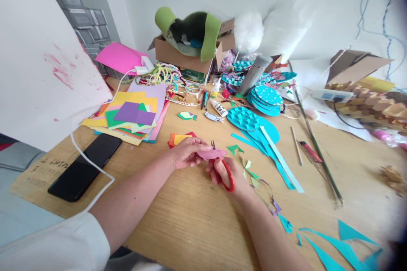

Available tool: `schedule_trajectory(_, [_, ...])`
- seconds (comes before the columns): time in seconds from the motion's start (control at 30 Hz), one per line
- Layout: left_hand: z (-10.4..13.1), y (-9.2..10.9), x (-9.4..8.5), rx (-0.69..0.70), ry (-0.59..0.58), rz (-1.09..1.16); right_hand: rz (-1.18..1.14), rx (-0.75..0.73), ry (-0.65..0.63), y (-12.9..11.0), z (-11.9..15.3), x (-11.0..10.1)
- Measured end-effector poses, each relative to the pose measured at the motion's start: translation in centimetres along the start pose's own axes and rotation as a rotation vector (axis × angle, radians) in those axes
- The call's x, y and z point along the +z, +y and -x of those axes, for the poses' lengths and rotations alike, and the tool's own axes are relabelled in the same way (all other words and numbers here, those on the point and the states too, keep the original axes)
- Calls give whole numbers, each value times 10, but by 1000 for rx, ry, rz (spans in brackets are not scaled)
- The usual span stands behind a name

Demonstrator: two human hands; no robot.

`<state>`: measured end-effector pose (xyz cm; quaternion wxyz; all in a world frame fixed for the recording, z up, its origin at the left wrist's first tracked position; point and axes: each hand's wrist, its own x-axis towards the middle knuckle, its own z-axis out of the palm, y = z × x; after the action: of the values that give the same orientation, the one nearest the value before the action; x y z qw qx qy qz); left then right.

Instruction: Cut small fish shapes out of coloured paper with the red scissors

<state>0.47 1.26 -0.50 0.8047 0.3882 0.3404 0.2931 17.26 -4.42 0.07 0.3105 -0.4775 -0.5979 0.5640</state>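
Note:
Between my two hands is a small piece of pink paper [208,154]. My left hand [188,152] pinches its left end between thumb and fingers. Red-handled scissors [231,180] are gripped in my right hand [226,173], with fingers through the loops. The dark blade tips show just above the pink paper, and the rest of the blades is hidden behind it. Just beyond my left hand lie small red, orange and yellow paper pieces [182,139]. Green paper scraps [235,149] lie right of the scissors. Farther back are a green paper fish [187,115] and a grey-blue paper fish [213,117].
Stacked coloured paper [133,114] and a black phone [85,167] are on the left, crossed by a white cable [73,139]. Turquoise discs and strips [270,152], a glue bottle [219,108], a metal flask [254,75] and a long stick [313,144] lie beyond. Turquoise offcuts [337,245] are near right.

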Motion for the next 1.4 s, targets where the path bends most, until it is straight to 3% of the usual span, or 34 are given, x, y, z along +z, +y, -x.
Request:
schedule_trajectory(0.13, [-1,-4,-3,-21,-63,-25,20,-11,40,3,-1,-1])
schedule_trajectory(0.47, [-4,-5,-4,92,84,62,67,-6,25,3,-3,0])
schedule_trajectory(0.9, [-3,-6,2,76,58,-2,47,4,30,3,-4,4])
schedule_trajectory(1.4, [-5,-11,4,151,101,-20,44,-11,-3,0,-3,4])
